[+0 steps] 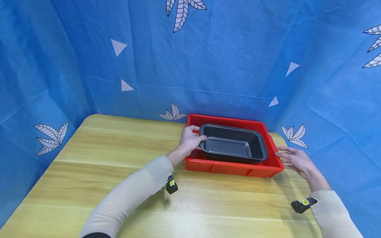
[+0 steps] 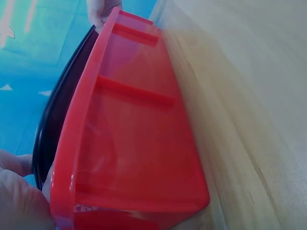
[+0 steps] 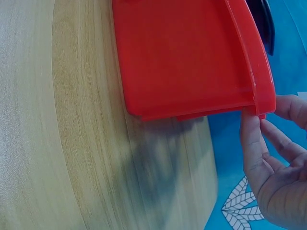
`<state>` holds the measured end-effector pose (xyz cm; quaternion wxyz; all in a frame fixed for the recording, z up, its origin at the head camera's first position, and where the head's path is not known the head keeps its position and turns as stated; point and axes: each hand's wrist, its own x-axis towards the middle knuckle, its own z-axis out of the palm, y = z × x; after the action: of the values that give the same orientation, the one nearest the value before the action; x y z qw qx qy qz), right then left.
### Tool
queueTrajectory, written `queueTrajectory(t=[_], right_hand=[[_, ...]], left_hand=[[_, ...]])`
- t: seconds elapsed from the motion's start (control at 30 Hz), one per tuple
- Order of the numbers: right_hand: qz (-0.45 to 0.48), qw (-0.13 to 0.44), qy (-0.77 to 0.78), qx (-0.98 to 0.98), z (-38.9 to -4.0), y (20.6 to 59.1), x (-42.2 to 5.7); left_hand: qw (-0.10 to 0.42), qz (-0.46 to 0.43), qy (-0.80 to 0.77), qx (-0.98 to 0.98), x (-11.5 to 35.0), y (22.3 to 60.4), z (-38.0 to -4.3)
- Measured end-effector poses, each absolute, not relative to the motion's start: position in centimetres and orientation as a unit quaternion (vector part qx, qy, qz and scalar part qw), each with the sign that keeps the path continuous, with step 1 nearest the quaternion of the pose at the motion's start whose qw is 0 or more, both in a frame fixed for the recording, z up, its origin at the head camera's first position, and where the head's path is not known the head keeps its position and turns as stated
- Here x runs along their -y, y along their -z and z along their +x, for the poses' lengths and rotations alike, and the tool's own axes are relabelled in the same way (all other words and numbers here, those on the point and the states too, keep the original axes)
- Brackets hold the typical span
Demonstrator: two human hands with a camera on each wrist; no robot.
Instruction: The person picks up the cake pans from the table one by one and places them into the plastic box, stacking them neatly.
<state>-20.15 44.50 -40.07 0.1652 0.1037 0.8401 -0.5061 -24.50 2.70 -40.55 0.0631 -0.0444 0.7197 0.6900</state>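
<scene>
A dark loaf pan [image 1: 227, 145] sits within a red plastic bin [image 1: 232, 167], its rim raised above the bin's front wall in the left wrist view. My left hand [image 1: 190, 138] pinches the pan's left end, with the thumb over the rim and the other fingers partly hidden beyond and below it. At the bin's right end, my right hand [image 1: 297, 162] has its fingers spread and fairly straight, fingertips touching the outer side and rim. The right wrist view shows the right hand's fingers [image 3: 252, 139] against the underside of the bin's rim.
The bin stands at the back right of a wooden table [image 1: 119, 148], close to a blue patterned cloth [image 1: 238, 59] that hangs behind and at both sides. Small black cameras are strapped to both sleeves.
</scene>
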Motion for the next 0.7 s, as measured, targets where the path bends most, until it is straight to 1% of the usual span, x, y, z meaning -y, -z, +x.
queueTrajectory(t=[0.7], right_hand=[[0.100,0.166,0.512,-0.837,-20.20,40.10,-44.54]], left_hand=[[0.066,-0.034,-0.657,-0.750,-3.74,40.73,-25.02]])
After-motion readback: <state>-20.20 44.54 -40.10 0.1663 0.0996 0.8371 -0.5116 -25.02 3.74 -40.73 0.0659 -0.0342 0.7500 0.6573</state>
